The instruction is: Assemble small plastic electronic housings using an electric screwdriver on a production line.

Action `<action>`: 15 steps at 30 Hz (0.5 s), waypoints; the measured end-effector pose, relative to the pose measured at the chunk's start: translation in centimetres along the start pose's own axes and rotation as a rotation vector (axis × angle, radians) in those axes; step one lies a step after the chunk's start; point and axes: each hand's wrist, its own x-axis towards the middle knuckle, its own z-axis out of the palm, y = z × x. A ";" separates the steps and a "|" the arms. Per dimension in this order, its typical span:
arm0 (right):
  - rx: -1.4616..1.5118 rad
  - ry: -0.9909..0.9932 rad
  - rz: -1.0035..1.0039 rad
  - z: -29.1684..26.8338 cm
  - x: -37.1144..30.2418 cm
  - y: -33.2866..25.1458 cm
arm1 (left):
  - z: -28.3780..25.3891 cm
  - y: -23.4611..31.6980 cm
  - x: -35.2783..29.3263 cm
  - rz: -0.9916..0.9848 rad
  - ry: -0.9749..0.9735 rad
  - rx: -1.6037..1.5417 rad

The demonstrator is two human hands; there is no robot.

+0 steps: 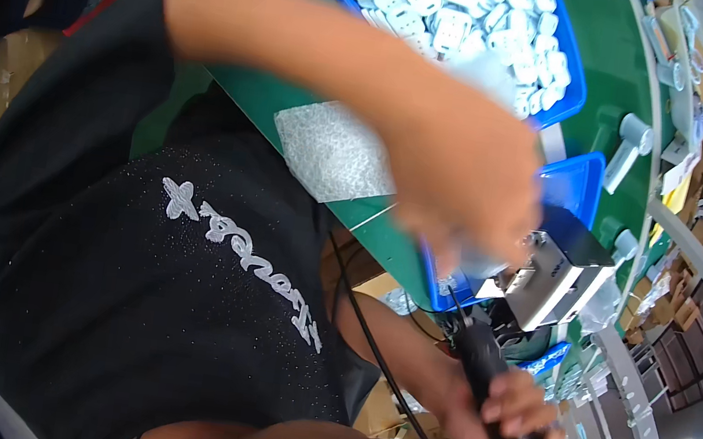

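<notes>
My left hand (472, 182), smeared by motion, reaches over the green bench from the upper left. Its fingers curl around a pale, whitish plastic piece (479, 261), mostly hidden by the hand and blurred. Lower down, my right hand (520, 406) is wrapped around a black electric screwdriver (483, 357). The tool is tilted, its thin bit pointing up toward a small blue tray (439, 298) just below my left hand. Close beside the left fingers stands a silver and black box-shaped device (552, 281), perhaps a screw feeder.
A large blue bin (574, 93) holds many white plastic housings with slots (452, 30). Bubble wrap (329, 153) lies at the bench edge. Another blue tray (589, 184) and a white T-shaped part (627, 149) are beyond. A black cable (371, 338) hangs before me.
</notes>
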 end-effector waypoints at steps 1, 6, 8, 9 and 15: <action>-0.100 0.124 -0.002 1.5 0.2 1.2 | -0.8 -2.5 1.1 -0.044 0.062 0.111; -0.612 0.252 0.466 7.5 2.0 8.0 | -3.0 -19.1 4.8 -0.294 -0.105 0.518; -0.862 -0.014 0.561 6.7 3.2 11.7 | -2.6 -22.9 5.2 -0.367 -0.210 0.590; -1.081 -0.075 0.589 7.0 3.6 13.1 | -2.7 -23.4 5.0 -0.415 -0.272 0.684; -1.529 -0.327 0.541 7.7 5.0 18.4 | -4.5 -18.1 -2.5 -0.419 0.614 0.688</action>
